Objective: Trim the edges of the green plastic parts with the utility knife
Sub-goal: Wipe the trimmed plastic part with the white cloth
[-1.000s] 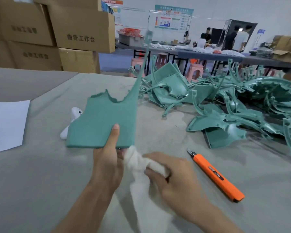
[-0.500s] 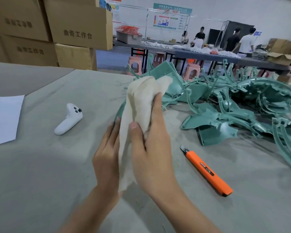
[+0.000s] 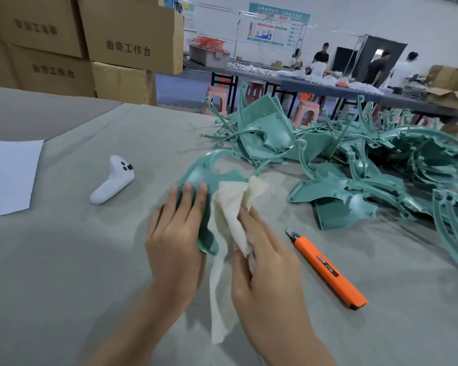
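My left hand (image 3: 176,239) grips a curved green plastic part (image 3: 209,175) over the grey table, fingers wrapped round its near edge. My right hand (image 3: 265,262) holds a cream cloth (image 3: 230,207) pressed against that part; the cloth's tail hangs down between my wrists. The orange utility knife (image 3: 328,270) lies on the table to the right of my right hand, blade tip pointing away, untouched. A big heap of green plastic parts (image 3: 354,165) spreads across the right and far side of the table.
A white game controller (image 3: 113,180) lies left of my hands. A white paper sheet (image 3: 8,175) sits at the left edge. Cardboard boxes (image 3: 127,35) are stacked at the back left. People stand at a long table (image 3: 328,85) far behind.
The green part has dropped from upright to low and tilted away. My right hand has drawn the cloth down from the part's top toward its near end.
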